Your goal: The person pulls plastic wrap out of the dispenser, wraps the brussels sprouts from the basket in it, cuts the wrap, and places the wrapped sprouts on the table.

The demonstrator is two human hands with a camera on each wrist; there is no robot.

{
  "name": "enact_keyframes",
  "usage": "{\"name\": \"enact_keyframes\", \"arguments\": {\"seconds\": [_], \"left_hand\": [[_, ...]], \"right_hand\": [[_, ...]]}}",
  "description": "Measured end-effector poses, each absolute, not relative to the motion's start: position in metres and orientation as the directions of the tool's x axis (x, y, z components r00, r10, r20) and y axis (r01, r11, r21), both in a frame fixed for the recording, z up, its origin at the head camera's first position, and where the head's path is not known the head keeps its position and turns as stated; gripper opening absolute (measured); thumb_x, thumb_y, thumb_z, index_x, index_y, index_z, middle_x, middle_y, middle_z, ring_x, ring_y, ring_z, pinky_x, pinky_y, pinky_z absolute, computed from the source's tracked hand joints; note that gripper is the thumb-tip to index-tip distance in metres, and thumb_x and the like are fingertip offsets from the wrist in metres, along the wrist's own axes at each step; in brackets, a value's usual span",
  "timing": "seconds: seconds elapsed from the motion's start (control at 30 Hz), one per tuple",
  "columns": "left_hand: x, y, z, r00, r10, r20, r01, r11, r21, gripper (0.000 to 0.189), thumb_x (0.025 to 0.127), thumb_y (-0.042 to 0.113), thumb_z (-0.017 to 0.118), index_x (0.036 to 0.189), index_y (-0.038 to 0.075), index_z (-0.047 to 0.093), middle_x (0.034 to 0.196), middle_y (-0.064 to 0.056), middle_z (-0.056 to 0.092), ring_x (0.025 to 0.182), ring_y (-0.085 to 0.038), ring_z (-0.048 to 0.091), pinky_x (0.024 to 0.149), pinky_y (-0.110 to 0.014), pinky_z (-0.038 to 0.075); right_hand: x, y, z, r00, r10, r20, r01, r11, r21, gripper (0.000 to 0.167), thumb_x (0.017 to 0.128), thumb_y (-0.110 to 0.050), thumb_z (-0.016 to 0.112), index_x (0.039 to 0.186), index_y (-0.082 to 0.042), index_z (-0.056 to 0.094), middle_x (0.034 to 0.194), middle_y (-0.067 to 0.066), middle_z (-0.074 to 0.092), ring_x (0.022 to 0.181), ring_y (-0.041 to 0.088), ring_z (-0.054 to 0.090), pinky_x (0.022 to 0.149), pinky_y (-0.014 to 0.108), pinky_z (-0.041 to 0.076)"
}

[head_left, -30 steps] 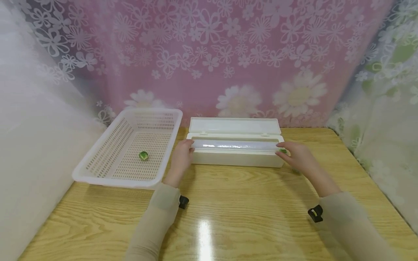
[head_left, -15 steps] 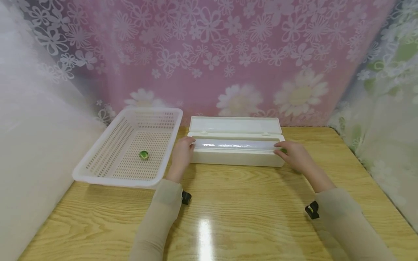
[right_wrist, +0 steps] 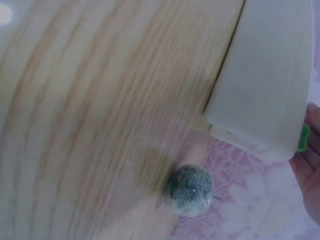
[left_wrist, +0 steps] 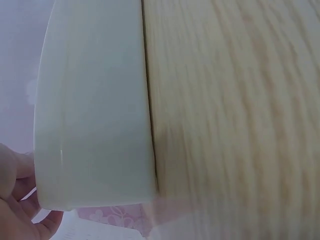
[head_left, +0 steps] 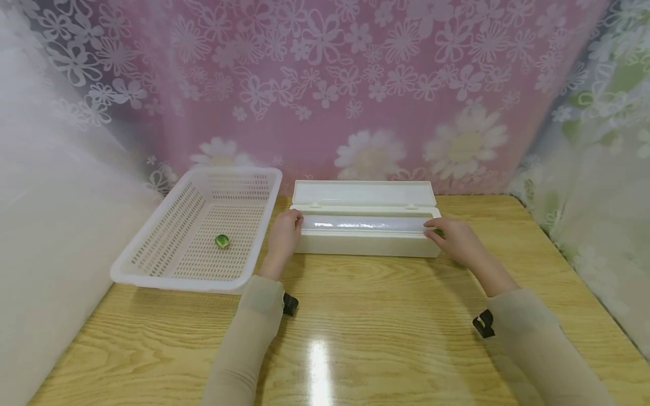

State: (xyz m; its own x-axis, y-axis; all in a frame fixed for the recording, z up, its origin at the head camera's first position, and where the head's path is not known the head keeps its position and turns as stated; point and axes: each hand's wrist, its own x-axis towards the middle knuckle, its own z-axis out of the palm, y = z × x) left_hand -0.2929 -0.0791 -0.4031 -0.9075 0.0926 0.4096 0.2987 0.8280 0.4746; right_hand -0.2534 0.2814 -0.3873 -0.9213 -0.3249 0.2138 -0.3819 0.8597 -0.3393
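A long cream cling film dispenser (head_left: 365, 245) lies on the table in the head view, its lid (head_left: 363, 194) tipped back. A shiny roll of cling film (head_left: 355, 223) lies inside. My left hand (head_left: 285, 231) is at the dispenser's left end, fingertips pinching at the film's edge. At the opposite end my right hand (head_left: 454, 239) pinches at the film with thumb and fingers. A green slider (right_wrist: 303, 138) shows beside the right fingers in the right wrist view. In the left wrist view, my left fingers (left_wrist: 47, 225) curl around the dispenser's corner, which partly hides the grip.
A white perforated basket (head_left: 246, 248) stands to the left, with a small green round vegetable, like a Brussels sprout (head_left: 222, 241), in it. A film-wrapped dark green ball (right_wrist: 191, 190) sits beyond the dispenser's right end. A flowered curtain (head_left: 315, 113) hangs behind the wooden table (head_left: 386, 327).
My right fingertips have shifted slightly left along the film, and my left fingertips slightly right. The dispenser, its raised lid and the basket stay where they were.
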Motion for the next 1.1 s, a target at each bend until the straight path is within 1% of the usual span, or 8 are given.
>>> {"name": "enact_keyframes", "arguments": {"seconds": [0.2,0.3,0.43,0.53,0.67,0.87,0.97,1.1], "left_hand": [[-0.2950,-0.0784,-0.4021,-0.918,0.067,0.390,0.282,0.802,0.526,0.007,0.087,0.006,0.055,0.088,0.002,0.061,0.086,-0.011,0.061,0.080,-0.024,0.056,0.068,-0.034,0.047],[-0.2952,-0.0794,-0.4019,-0.926,0.068,0.370,0.272,0.802,0.532,0.009,0.086,0.003,0.054,0.092,0.001,0.061,0.092,-0.012,0.062,0.087,-0.025,0.056,0.074,-0.035,0.047],[-0.2929,-0.0811,-0.4005,-0.932,0.094,0.349,0.272,0.819,0.506,0.019,0.083,-0.004,0.055,0.100,0.000,0.062,0.104,-0.013,0.060,0.100,-0.028,0.053,0.086,-0.036,0.043],[-0.2907,-0.0821,-0.3999,-0.924,0.124,0.362,0.293,0.837,0.461,0.023,0.081,-0.006,0.057,0.102,0.001,0.063,0.107,-0.012,0.060,0.103,-0.028,0.051,0.089,-0.037,0.041],[-0.2892,-0.0821,-0.3992,-0.914,0.160,0.374,0.313,0.863,0.397,0.022,0.080,-0.003,0.060,0.101,0.003,0.064,0.105,-0.009,0.061,0.100,-0.027,0.052,0.085,-0.037,0.043],[-0.2893,-0.0785,-0.3980,-0.896,0.208,0.392,0.349,0.875,0.336,0.010,0.081,0.003,0.063,0.088,0.006,0.068,0.099,-0.005,0.063,0.093,-0.023,0.056,0.077,-0.034,0.047],[-0.2907,-0.0772,-0.4004,-0.894,0.192,0.405,0.350,0.863,0.364,0.007,0.082,0.005,0.062,0.086,0.006,0.067,0.094,-0.006,0.064,0.088,-0.023,0.057,0.074,-0.034,0.048],[-0.2937,-0.0768,-0.4040,-0.904,0.126,0.409,0.327,0.819,0.471,0.008,0.085,0.007,0.058,0.089,0.003,0.064,0.088,-0.009,0.064,0.081,-0.024,0.059,0.070,-0.033,0.048]], "right_hand": [[-0.2525,0.2805,-0.3859,-0.924,-0.322,0.206,-0.377,0.858,-0.350,0.028,0.089,-0.014,0.054,0.109,0.004,0.059,0.105,0.023,0.058,0.088,0.036,0.057,0.074,0.048,0.046],[-0.2523,0.2804,-0.3856,-0.926,-0.321,0.200,-0.374,0.859,-0.349,0.028,0.089,-0.014,0.054,0.109,0.004,0.059,0.105,0.023,0.058,0.089,0.035,0.057,0.074,0.047,0.046],[-0.2525,0.2803,-0.3857,-0.926,-0.323,0.197,-0.374,0.859,-0.348,0.028,0.089,-0.014,0.054,0.109,0.004,0.059,0.105,0.023,0.058,0.089,0.035,0.057,0.074,0.047,0.046],[-0.2529,0.2806,-0.3866,-0.924,-0.325,0.199,-0.377,0.861,-0.343,0.028,0.088,-0.014,0.055,0.109,0.004,0.059,0.104,0.023,0.059,0.087,0.035,0.057,0.072,0.047,0.047],[-0.2533,0.2815,-0.3880,-0.921,-0.330,0.206,-0.383,0.862,-0.333,0.027,0.088,-0.013,0.056,0.109,0.003,0.059,0.103,0.022,0.060,0.085,0.034,0.058,0.071,0.046,0.047],[-0.2522,0.2825,-0.3884,-0.927,-0.321,0.195,-0.371,0.865,-0.338,0.028,0.088,-0.014,0.055,0.110,0.003,0.058,0.105,0.022,0.058,0.088,0.034,0.057,0.073,0.047,0.047],[-0.2518,0.2820,-0.3879,-0.927,-0.322,0.191,-0.371,0.864,-0.341,0.029,0.088,-0.015,0.055,0.111,0.003,0.058,0.105,0.022,0.058,0.089,0.034,0.057,0.073,0.047,0.046],[-0.2512,0.2813,-0.3865,-0.926,-0.327,0.188,-0.375,0.861,-0.345,0.030,0.089,-0.017,0.054,0.111,0.003,0.058,0.105,0.022,0.058,0.089,0.035,0.056,0.073,0.047,0.046]]}}
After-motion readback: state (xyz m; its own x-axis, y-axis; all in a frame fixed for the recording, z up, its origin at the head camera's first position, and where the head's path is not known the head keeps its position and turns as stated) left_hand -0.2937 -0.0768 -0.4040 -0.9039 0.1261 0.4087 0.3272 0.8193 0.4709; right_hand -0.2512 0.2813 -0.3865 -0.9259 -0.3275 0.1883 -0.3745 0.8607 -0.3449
